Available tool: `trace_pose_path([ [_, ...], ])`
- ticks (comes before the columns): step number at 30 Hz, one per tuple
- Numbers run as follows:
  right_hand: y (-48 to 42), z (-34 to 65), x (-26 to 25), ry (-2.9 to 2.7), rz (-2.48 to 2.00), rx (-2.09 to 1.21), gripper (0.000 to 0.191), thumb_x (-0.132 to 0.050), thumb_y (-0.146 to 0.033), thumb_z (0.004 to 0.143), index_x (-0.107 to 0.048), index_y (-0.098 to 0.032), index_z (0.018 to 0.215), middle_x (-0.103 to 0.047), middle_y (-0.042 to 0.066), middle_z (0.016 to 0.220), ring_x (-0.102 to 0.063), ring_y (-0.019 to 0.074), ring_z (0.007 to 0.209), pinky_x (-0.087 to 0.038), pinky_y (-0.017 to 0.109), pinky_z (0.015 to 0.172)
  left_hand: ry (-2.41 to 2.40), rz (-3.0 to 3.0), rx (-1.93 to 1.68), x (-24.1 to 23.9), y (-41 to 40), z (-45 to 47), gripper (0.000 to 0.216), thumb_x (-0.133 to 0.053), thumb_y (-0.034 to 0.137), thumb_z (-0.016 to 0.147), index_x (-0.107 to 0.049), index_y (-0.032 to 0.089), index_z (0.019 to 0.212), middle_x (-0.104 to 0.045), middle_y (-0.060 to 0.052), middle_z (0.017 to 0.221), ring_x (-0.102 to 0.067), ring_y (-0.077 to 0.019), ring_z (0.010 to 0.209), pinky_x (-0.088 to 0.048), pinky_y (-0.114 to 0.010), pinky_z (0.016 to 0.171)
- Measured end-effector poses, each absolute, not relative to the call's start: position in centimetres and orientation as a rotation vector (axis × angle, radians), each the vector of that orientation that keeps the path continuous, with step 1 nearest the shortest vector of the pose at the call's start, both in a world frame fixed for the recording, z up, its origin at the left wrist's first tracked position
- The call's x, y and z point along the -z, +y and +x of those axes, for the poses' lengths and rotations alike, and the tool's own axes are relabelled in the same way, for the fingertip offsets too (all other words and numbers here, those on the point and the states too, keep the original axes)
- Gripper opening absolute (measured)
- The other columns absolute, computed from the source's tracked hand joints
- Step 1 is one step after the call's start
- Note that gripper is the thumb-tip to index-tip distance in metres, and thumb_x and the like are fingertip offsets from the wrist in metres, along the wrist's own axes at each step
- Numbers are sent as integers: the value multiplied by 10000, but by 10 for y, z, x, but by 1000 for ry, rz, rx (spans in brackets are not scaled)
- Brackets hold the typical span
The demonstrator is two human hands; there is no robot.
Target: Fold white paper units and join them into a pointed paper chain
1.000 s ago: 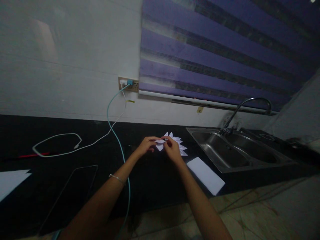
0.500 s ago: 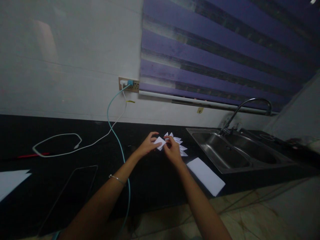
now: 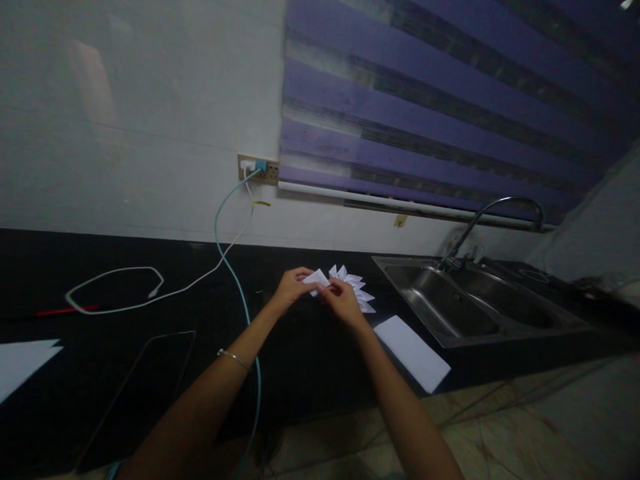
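A small folded piece of white paper (image 3: 317, 277) is held between my two hands above the black counter. My left hand (image 3: 291, 291) grips its left side, thumb in front and fingers behind. On the right side, my right hand (image 3: 342, 300) pinches the paper's lower corner with thumb and forefinger. Just behind and right of my right hand lie several pointed folded paper pieces (image 3: 357, 283), fanned out and partly hidden by that hand. A stack of white paper rectangles (image 3: 413, 353) lies beside my right forearm.
A steel double sink (image 3: 445, 303) with a curved faucet (image 3: 475, 217) is set in at the right. A teal cable (image 3: 240, 287) runs under my left forearm from the wall socket (image 3: 270, 172). A white cable (image 3: 115, 269), red pen-like item (image 3: 67, 311) and white sheets (image 3: 25, 363) lie left.
My hands have closed in on the small paper, which has turned and tilted. My right fingers have drawn back from the fanned pieces, and more of them shows.
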State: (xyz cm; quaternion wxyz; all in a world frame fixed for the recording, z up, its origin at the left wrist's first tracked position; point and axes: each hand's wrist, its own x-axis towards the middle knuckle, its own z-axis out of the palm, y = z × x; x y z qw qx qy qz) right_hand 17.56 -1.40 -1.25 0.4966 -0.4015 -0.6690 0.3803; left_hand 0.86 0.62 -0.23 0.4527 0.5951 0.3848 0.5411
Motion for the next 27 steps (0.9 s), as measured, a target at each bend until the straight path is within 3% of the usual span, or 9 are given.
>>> trace_pose_path([
  [12, -15, 178, 5, -1659, -929, -928, 274, -540, -429, 818, -634, -172, 794, -639, 34, 696, -602, 165, 643, -489, 278, 639, 809, 1714, -1095, 0, -2, 9, 462, -467, 541, 848, -614, 103, 854, -632, -38, 657, -517, -84, 480, -395, -184, 455],
  [23, -18, 177, 3, -1597, -908, -1041, 280, -566, -422, 797, -654, -161, 841, -632, 37, 704, -587, 162, 644, -487, 270, 604, 856, 1746, -1154, -2, -8, 7, 410, -530, 503, 823, -636, 107, 809, -624, -32, 638, -502, -84, 471, -383, -180, 446],
  [27, -17, 176, 1, -1537, -966, -879, 284, -592, -446, 768, -656, -170, 786, -625, 27, 719, -574, 166, 674, -479, 267, 600, 795, 1778, -1039, 2, -8, 9, 414, -542, 514, 806, -635, 110, 816, -575, -10, 608, -502, -89, 472, -393, -187, 448],
])
